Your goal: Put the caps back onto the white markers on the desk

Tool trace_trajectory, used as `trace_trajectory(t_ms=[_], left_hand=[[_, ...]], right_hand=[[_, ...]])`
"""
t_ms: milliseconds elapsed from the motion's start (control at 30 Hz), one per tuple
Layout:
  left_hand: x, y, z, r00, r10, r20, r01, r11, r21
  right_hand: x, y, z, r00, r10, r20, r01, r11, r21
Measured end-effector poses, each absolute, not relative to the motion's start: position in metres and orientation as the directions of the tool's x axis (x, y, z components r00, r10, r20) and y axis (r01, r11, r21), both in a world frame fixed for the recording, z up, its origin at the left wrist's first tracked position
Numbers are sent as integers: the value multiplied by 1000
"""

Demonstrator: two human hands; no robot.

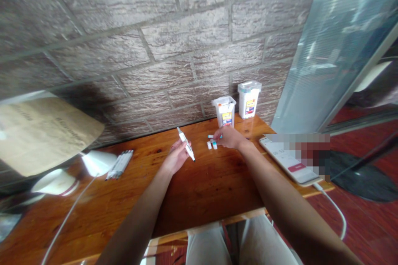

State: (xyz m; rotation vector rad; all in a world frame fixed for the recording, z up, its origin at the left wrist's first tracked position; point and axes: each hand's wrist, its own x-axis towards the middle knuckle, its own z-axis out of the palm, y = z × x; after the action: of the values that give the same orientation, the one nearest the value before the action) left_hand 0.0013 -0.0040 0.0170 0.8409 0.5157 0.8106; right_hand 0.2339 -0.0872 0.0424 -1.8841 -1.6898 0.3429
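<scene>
My left hand (177, 156) is closed around a white marker pen (185, 143), held slanted above the wooden table (199, 190). My right hand (228, 137) reaches toward small marker caps (212, 145) lying on the table and pinches a small cap with a teal end (214, 136). Behind it stand two clear plastic marker tubs, an open one (224, 112) and a lidded one (248, 99), against the brick wall.
A row of white markers (120, 165) lies at the table's left beside a white object (99, 161) with a cable. A phone (289, 161) with a charging cable rests at the right edge. A paper bag (40, 132) stands far left.
</scene>
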Motion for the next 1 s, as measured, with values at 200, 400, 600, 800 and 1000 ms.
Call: trace_trajectory(t_ms=[200, 400, 600, 800, 1000], left_hand=[[1, -4, 17, 615, 786, -66, -428, 403, 809], [4, 0, 18, 552, 828, -101, -459, 403, 792], [4, 3, 17, 519, 849, -104, -491, 395, 776], [4, 5, 16, 524, 848, -80, -508, 386, 770], [4, 5, 19, 476, 878, -55, -561, 351, 750]], right_hand=[[237, -80, 30, 194, 959, 205, 809, -39, -587], [230, -81, 46, 176, 909, 378, 522, 239, -819], [208, -91, 62, 98, 923, 371, 40, 369, -929], [207, -88, 56, 73, 932, 356, 7, 356, -934], [208, -85, 47, -6, 958, 288, 162, 285, -945]])
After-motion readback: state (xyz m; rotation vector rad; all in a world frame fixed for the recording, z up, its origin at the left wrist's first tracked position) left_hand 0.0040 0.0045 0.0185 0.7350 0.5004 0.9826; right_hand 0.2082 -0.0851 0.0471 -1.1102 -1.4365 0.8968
